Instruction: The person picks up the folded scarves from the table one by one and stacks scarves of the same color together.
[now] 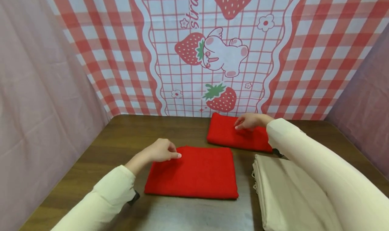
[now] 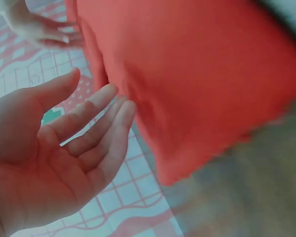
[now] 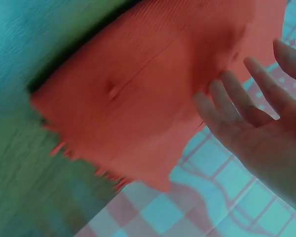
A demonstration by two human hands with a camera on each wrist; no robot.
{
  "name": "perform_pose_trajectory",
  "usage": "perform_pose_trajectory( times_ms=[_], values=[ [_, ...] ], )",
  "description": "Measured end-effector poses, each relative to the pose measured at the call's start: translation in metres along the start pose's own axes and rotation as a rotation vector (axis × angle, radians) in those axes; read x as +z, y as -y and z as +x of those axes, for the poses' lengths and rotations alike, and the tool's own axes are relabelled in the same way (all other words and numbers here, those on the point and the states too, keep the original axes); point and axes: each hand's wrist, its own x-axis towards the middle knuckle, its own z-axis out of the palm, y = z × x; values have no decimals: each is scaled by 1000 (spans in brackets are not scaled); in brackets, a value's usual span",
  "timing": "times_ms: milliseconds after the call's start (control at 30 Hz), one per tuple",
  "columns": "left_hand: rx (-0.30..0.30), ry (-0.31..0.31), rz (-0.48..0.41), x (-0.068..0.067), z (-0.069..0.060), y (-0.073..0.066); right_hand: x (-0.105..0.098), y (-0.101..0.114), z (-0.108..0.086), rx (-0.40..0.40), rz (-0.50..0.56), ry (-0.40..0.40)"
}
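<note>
A folded red cloth (image 1: 194, 173) lies flat in the middle of the table. My left hand (image 1: 161, 150) is at its far left corner; in the left wrist view that hand (image 2: 64, 143) has loosely bent fingers and an empty palm beside the red cloth (image 2: 212, 74). Farther back and to the right lies a second folded red cloth (image 1: 222, 131). Over it is my right hand (image 1: 250, 121). The right wrist view shows this hand (image 3: 266, 118) with spread, relaxed fingers, holding nothing, by red fabric (image 3: 138, 98) with a fringe. Whether fingertips touch the cloths I cannot tell.
A folded beige cloth (image 1: 291, 190) with small tassels lies at the front right, partly under my right sleeve (image 1: 328, 167). The brown wooden table (image 1: 121, 136) ends at a checked strawberry curtain (image 1: 121, 55). Plain pinkish curtains (image 1: 39, 106) hang on both sides.
</note>
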Motion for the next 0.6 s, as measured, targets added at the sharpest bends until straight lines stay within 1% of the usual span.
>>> perform_pose_trajectory(
  times_ms=[100,233,300,433,533,600],
  values=[
    [-5,-1,-39,-8,19,-4,-4,-13,-6,20,52,-51],
    [-32,-4,-121,-16,41,-9,-9,-27,-13,56,111,-115],
    [-54,-10,-166,-19,51,-11,-11,-32,-17,62,129,-145],
    [-107,-58,-216,-20,69,-18,-13,-41,-23,75,194,-172],
    [-166,-77,-316,-19,86,-26,-15,-48,-29,100,265,-187],
    [-201,-80,-409,-17,101,-30,-16,-52,-33,130,301,-211]
  ],
)
